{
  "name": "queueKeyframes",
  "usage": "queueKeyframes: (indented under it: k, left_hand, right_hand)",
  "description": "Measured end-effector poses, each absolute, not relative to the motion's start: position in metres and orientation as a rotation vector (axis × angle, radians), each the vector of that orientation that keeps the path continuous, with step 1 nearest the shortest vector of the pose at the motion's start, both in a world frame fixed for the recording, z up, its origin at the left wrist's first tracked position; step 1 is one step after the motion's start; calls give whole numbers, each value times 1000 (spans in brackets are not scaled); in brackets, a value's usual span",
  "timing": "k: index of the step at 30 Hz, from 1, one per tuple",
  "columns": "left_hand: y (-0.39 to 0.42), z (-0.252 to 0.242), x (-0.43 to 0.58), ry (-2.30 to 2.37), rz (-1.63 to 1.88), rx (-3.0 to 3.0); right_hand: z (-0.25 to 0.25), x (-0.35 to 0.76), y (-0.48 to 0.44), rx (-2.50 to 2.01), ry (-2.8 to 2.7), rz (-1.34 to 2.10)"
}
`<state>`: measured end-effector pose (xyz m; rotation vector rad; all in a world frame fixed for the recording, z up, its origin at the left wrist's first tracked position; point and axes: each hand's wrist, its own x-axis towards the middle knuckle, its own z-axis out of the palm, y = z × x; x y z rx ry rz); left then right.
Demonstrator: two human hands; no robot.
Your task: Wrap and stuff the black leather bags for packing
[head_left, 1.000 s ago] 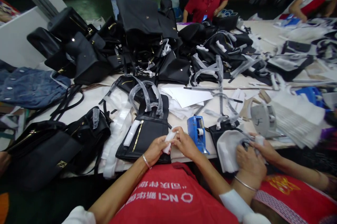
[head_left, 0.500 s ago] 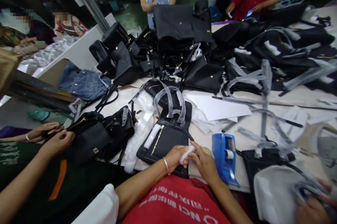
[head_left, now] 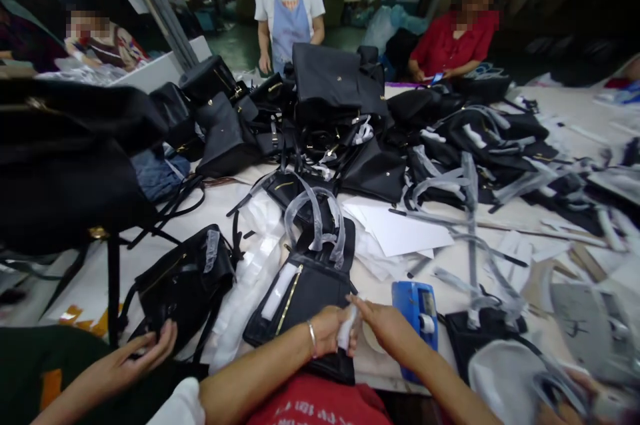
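A black backpack [head_left: 323,295] lies before me, with a gold zipper and a white wrap strip on its front. Clear plastic film covers its looped handles [head_left: 316,222]. My left hand [head_left: 330,330] is closed around a small white wrap [head_left: 346,329] at the bag's right edge; whatever is inside the wrap is hidden. The fingers of my right hand [head_left: 383,324] pinch the upper end of that same wrap. Just beyond my right forearm stands a blue tape dispenser [head_left: 417,298].
Black bags [head_left: 325,85] are heaped across the table's far side. White paper sheets [head_left: 400,228] lie behind the dispenser. At left, a co-worker's hand [head_left: 150,352] is by another black bag [head_left: 185,278], and a large black bag [head_left: 70,172] hangs close. Blurred hands work at far right.
The view has tilted up and shifted right. At left, a large black bag has come into view, raised above the table. My hands stay on the white wrap.
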<state>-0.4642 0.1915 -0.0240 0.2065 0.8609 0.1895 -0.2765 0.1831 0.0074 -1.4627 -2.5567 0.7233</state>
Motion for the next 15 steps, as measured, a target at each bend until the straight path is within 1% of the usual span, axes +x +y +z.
queueKeyframes:
  k: [3, 6, 8, 11, 15]
  left_hand:
    - [178, -35, -460, 1014, 322, 262]
    - [173, -38, -456, 1170, 312, 564]
    - [174, -33, -457, 1251, 315, 953]
    - [180, -19, -468, 1226, 326, 1478]
    - [186, -9, -489, 1238, 210, 1696]
  right_hand:
    - [28, -289, 231, -1694, -2188, 670]
    - [41, -327, 302, -1910, -1874, 522]
    - [44, -361, 348, -2032, -1847, 501]
    - [48, -407, 395, -2232, -1882, 581]
    - [64, -423, 406, -2331, -1946, 531]
